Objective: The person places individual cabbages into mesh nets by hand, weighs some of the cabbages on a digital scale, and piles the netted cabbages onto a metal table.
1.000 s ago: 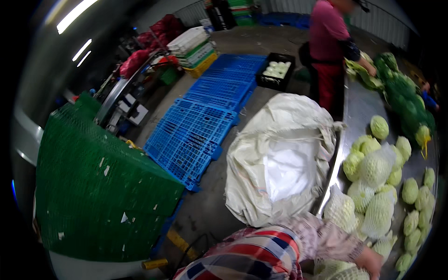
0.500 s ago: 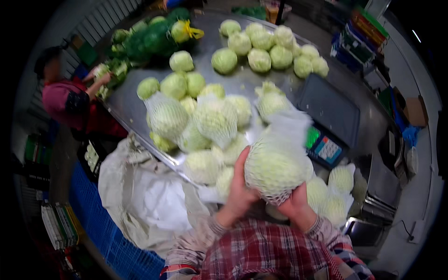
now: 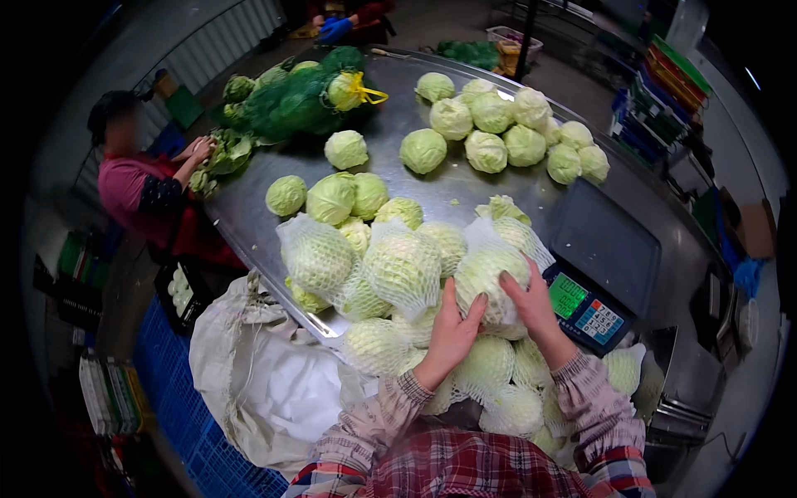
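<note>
A pale green cabbage in a white foam net (image 3: 490,278) lies between my two hands, at the near right part of the pile. My left hand (image 3: 452,332) cups its lower left side, thumb raised. My right hand (image 3: 533,309) presses on its right side, thumb on the netting. Several other netted cabbages (image 3: 403,264) crowd beside it on the left and below my wrists. Just right of my right hand is a digital scale (image 3: 594,307) with a lit green display and a grey platform.
Bare cabbages (image 3: 525,145) sit in a group at the metal table's (image 3: 390,178) far side. A green mesh sack (image 3: 290,104) lies far left, near a co-worker (image 3: 137,187) handling leaves. A white sack (image 3: 286,365) stands open at the near left. Stacked crates (image 3: 656,91) stand far right.
The netted cabbage in my hands has gone forward and down onto the pile. My hands have moved away from my body with it, uncovering netted cabbages near me. The view has shifted slightly.
</note>
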Demonstrator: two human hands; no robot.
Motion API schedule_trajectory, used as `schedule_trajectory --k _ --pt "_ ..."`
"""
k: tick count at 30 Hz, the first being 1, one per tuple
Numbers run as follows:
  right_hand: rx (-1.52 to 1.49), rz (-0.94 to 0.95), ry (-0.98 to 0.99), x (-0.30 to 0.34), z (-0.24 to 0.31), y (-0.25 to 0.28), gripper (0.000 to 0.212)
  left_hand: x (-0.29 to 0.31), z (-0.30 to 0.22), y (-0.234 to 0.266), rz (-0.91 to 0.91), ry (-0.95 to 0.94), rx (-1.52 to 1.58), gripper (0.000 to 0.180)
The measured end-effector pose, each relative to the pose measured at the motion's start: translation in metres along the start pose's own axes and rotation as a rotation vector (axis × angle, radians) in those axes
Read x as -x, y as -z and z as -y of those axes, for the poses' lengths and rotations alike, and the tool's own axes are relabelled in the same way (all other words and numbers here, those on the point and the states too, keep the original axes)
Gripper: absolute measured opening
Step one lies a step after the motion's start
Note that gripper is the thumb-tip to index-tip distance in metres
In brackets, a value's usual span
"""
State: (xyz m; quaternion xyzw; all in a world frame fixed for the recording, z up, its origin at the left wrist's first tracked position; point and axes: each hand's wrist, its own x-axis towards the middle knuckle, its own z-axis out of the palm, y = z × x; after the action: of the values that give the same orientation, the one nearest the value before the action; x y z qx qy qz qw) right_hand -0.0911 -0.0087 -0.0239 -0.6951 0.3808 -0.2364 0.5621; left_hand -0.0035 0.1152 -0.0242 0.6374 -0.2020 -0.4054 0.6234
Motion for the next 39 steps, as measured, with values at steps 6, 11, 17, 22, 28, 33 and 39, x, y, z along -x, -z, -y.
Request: schedule_trajectory --k 6,11,17,22,28,33,39 --pt "0.461 0.082 0.183 -0.021 -0.029 0.000 0.069 -0.023 0.053 0.025 -0.218 -0.198 -0.483 0.048" --pt "0.304 0.076 0.190 -0.025 -0.040 0.020 0.041 -0.035 0.047 0.023 -0.336 -0.516 -0.647 0.021" --pt "0.324 0.008 0.451 -0.005 -0.016 0.005 0.024 -0.011 0.016 0.022 -0.145 -0.537 -0.740 0.014" --pt "0.318 0.070 0.400 -0.028 -0.011 0.020 0.018 -0.065 -0.056 0.061 0.140 -0.740 -0.661 0.008" --pt "0.355 0.142 0.403 -0.034 -0.008 0.023 0.017 -0.261 -0.103 0.173 0.110 -0.324 -1.790 0.070" --pt "0.495 0.183 0.424 -0.022 -0.020 0.038 0.014 -0.334 -0.076 0.178 0.360 0.203 -1.705 0.104" --pt "0.530 0.147 0.363 -0.008 -0.033 0.066 0.017 -0.362 -0.070 0.218 0.038 0.125 -1.102 0.101"
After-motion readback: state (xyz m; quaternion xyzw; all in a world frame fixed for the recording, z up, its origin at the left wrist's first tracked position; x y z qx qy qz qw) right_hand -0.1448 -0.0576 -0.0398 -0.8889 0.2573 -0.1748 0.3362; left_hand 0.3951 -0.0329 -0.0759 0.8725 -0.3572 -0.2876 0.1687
